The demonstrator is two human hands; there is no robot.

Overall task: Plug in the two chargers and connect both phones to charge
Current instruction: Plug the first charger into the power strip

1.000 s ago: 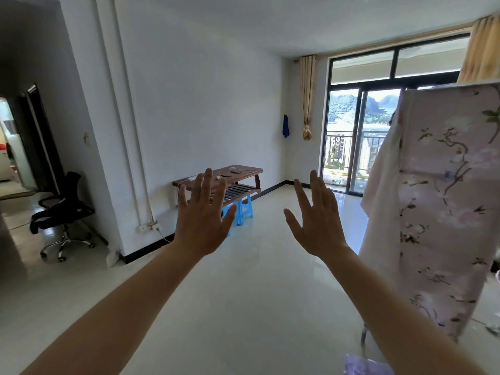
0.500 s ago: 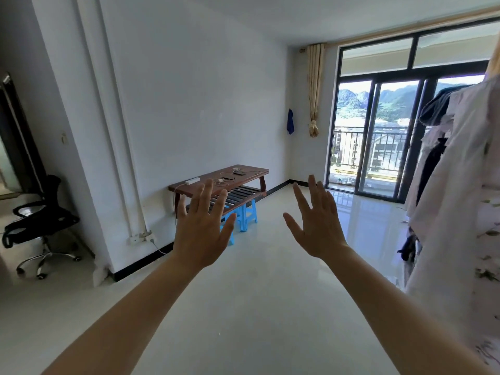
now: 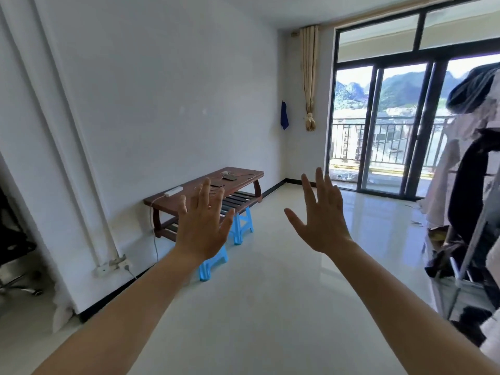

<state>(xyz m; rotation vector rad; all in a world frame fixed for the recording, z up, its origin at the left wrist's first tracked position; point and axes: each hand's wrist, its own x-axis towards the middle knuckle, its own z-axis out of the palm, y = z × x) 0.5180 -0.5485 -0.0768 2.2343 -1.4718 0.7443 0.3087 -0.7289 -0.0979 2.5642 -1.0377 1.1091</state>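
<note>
A low brown wooden table (image 3: 243, 175) stands against the left wall, across the room. On its left end lies a white power strip (image 3: 173, 191) whose cord (image 3: 155, 234) hangs down toward a wall socket (image 3: 125, 263). Further along the top lie small dark phones (image 3: 230, 178) and thin cables, too far off to tell apart. My left hand (image 3: 202, 226) and my right hand (image 3: 319, 216) are raised in front of me, fingers spread, holding nothing, well short of the table.
Blue plastic stools (image 3: 242, 224) stand in front of the table. A rack of hanging clothes (image 3: 470, 185) fills the right side. A black office chair (image 3: 13, 253) sits at the far left. Glass balcony doors (image 3: 384, 125) close the far end. Glossy white floor (image 3: 270, 307) lies between.
The view has moved forward and turned toward the table, which looks larger now. The floral cloth at right has slid out of view. Both hands stay raised and spread.
</note>
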